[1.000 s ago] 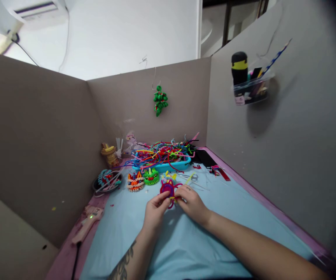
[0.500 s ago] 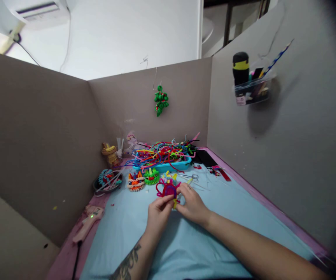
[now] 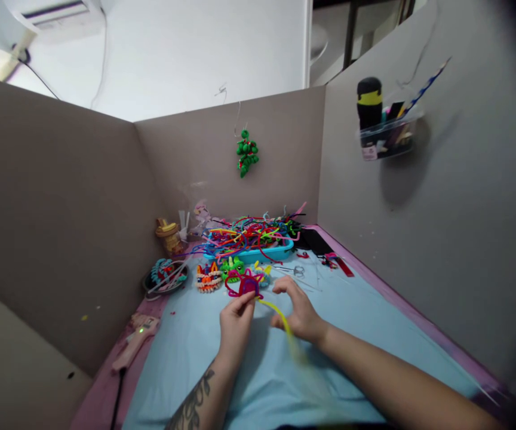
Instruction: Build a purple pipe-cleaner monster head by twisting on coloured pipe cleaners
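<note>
Our left hand (image 3: 235, 322) is pinched shut on a pink and purple pipe-cleaner figure (image 3: 244, 286), held over the middle of the table (image 3: 352, 322). A blurred yellow pipe cleaner (image 3: 280, 316) trails from it past the thumb of our right hand (image 3: 300, 313), which is half open; we cannot tell whether it grips the strand. An orange figure (image 3: 208, 278) and a green figure (image 3: 232, 269) sit just behind, before the blue tray (image 3: 280, 255) at the far edge

A glue gun (image 3: 135, 345) lies left of a blue tray (image 3: 276, 255) of pipe cleaners (image 3: 249, 233).
</note>
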Motion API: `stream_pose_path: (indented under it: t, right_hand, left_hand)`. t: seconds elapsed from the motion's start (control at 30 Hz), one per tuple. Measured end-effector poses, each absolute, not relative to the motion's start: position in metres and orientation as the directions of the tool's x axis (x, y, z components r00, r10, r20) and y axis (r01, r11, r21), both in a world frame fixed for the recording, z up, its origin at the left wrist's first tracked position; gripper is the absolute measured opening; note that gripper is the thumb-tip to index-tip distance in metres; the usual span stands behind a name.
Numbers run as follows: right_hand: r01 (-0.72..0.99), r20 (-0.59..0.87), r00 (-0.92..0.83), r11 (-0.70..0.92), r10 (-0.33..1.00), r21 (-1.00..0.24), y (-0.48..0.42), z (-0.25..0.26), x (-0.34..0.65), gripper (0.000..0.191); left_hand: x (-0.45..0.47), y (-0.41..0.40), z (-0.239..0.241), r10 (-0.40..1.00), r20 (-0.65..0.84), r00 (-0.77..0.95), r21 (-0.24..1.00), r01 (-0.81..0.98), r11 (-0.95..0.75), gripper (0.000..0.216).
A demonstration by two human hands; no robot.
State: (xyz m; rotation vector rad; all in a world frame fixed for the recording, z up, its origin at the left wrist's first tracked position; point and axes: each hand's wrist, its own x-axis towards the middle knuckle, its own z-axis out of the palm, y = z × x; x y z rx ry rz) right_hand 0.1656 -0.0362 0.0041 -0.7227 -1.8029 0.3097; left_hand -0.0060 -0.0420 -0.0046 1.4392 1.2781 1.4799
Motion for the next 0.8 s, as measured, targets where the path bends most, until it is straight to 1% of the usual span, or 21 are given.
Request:
stream_pose_path:
  t: [0.07, 0.13, 0.17, 0.23, 0.3, 0.37, 0.47, 0.53, 0.8]
  right_hand:
    - [0.272, 0.744, -0.155, 0.752, 0.65, -0.6, -0.037, 0.011, 0.172, 0.052]
    - [0.237, 0.721, -0.167, 0.737, 0.673, -0.633, -0.036, 0.015, 0.176, 0.055]
    - [0.228, 0.72, -0.196, 0.745, 0.666, -0.627, -0.035, 0.015, 0.177, 0.055]
    - [0.239, 0.728, -0.284, 0.781, 0.624, -0.577, -0.033, 0.013, 0.177, 0.05]
    - [0.286, 0.725, -0.352, 0.806, 0.591, -0.518, -0.031, 0.008, 0.173, 0.041]
    - [0.356, 0.71, -0.35, 0.788, 0.611, -0.502, -0.029, 0.003, 0.169, 0.034]
    - [0.438, 0.682, -0.268, 0.717, 0.681, -0.543, -0.026, -0.001, 0.166, 0.024]
    - [0.463, 0.675, -0.225, 0.687, 0.703, -0.56, -0.024, -0.002, 0.167, 0.019]
    - [0.476, 0.664, -0.275, 0.698, 0.695, -0.535, -0.02, -0.003, 0.169, 0.019]
  left_hand:
    - [-0.008, -0.037, -0.005, 0.967, 0.191, -0.167, 0.981, 0.009, -0.192, 0.027]
    - [-0.009, -0.033, -0.005, 0.983, 0.077, -0.166, 0.975, -0.193, -0.109, 0.035]
    - [-0.01, -0.032, -0.005, 0.988, 0.028, -0.153, 0.953, -0.295, -0.073, 0.038]
    - [-0.01, -0.031, -0.003, 0.992, -0.045, -0.117, 0.891, -0.455, -0.014, 0.04]
    - [-0.01, -0.032, -0.001, 0.993, -0.085, -0.086, 0.837, -0.547, 0.024, 0.039]
    - [-0.01, -0.034, 0.002, 0.992, -0.102, -0.067, 0.804, -0.593, 0.043, 0.038]
    - [-0.01, -0.035, 0.003, 0.992, -0.115, -0.057, 0.775, -0.63, 0.054, 0.035]
    - [-0.01, -0.035, 0.004, 0.992, -0.118, -0.053, 0.767, -0.639, 0.057, 0.034]
    - [-0.007, -0.038, 0.006, 0.995, -0.096, -0.022, 0.763, -0.644, 0.06, 0.033]
